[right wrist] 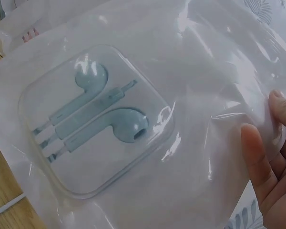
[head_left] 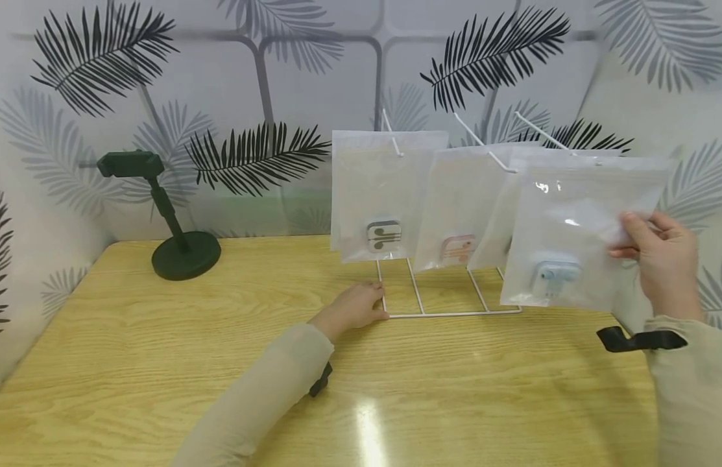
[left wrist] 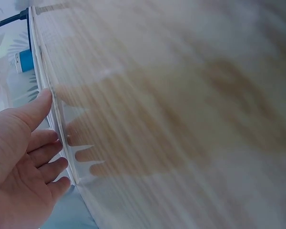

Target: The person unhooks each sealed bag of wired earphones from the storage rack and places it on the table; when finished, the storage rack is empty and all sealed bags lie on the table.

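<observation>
A translucent plastic bag (head_left: 577, 227) with light blue earphones (right wrist: 102, 102) in a clear case hangs at the right prong of a white wire rack (head_left: 454, 315). My right hand (head_left: 664, 259) pinches the bag's right edge between thumb and fingers. The prong's tip shows at the bag's top. My left hand (head_left: 357, 306) is at the front left corner of the rack's base. In the left wrist view, its loosely bent fingers (left wrist: 50, 155) touch the base wire. Bags with dark earphones (head_left: 384, 235) and pink earphones (head_left: 458, 248) hang from the left and middle prongs.
A dark green phone stand (head_left: 185, 254) stands at the back left of the wooden table (head_left: 162, 363). Behind is a leaf-patterned curtain (head_left: 314, 97). Black straps (head_left: 641, 338) circle the wrists. Another bag (head_left: 495, 240) is partly hidden behind the front right bag.
</observation>
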Motion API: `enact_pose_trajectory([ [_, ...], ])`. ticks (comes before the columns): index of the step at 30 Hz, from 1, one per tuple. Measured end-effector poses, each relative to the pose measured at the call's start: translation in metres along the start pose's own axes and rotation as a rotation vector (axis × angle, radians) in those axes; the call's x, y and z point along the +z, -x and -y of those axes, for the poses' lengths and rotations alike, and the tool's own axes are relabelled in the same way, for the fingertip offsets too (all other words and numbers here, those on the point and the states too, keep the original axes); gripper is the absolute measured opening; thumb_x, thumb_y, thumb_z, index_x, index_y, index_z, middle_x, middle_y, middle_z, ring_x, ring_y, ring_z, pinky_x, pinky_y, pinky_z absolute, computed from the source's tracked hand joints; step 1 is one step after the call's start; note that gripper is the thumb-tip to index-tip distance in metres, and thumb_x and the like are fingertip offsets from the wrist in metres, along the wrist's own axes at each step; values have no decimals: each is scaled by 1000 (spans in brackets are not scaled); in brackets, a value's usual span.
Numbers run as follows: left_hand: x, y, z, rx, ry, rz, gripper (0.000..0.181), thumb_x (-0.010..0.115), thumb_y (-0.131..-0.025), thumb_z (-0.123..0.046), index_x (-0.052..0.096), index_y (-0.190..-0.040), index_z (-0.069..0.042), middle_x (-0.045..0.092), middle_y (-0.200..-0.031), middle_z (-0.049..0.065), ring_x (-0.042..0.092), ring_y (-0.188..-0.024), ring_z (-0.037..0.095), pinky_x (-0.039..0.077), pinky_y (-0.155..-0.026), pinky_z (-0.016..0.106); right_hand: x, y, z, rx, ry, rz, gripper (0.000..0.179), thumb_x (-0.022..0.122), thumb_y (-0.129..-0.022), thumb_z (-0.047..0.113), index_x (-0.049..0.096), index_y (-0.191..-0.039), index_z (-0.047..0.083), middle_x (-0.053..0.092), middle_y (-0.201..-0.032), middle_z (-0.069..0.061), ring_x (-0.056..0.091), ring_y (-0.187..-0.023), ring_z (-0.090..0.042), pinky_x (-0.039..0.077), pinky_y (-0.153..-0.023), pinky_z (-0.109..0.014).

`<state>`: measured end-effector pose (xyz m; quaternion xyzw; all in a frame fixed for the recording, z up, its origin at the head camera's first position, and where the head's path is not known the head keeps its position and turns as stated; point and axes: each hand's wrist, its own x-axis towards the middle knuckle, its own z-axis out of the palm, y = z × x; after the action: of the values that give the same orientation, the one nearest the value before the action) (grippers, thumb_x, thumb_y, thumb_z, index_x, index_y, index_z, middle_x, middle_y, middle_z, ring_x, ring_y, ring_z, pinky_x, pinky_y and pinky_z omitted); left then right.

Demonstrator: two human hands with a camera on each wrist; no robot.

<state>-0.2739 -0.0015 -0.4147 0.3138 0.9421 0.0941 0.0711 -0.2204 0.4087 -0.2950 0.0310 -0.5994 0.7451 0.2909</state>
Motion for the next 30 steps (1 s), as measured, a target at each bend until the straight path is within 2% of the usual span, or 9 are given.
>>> enact_pose_trajectory([
  [6,-1,0,-1,-1,2,-1,57,59,-89,-36,47,-132,-1,41,-139,13,35,-128,29,27,-105,36,5,9,12,-28,37,18,8,69,-81,4,67,-86,-2,64,-69,-6,60,-47,-14,50,-42,-22],
  [13,-4,2,-3,0,29,8,56,60,-90,-34,46,-132,0,39,-140,13,35,-129,28,27,-105,36,4,22,19,10,121,30,11,69,-81,10,67,-89,1,62,-72,-5,58,-47,-14,49,-42,-21],
  [20,-5,3,-4,0,25,13,56,59,-90,-34,46,-132,0,39,-140,13,34,-129,28,26,-106,36,-8,38,14,35,143,57,7,66,-83,9,68,-89,4,65,-71,-3,58,-46,-14,48,-42,-20],
  [24,-5,3,-4,5,19,7,56,60,-90,-34,47,-132,0,40,-140,13,35,-128,28,26,-106,36,-19,49,10,42,209,66,6,64,-86,9,68,-89,10,65,-70,0,57,-45,-12,47,-41,-19],
  [27,-5,3,-4,4,15,5,57,60,-89,-35,47,-132,0,40,-139,13,35,-128,28,27,-105,36,-26,55,7,58,304,72,7,63,-87,12,68,-90,15,64,-72,4,56,-47,-10,47,-42,-18],
  [30,-5,4,-4,5,8,1,56,60,-89,-35,47,-132,0,41,-139,14,36,-127,28,27,-105,35,-34,60,5,93,309,97,8,62,-87,11,69,-89,16,63,-74,4,56,-49,-9,48,-43,-18],
])
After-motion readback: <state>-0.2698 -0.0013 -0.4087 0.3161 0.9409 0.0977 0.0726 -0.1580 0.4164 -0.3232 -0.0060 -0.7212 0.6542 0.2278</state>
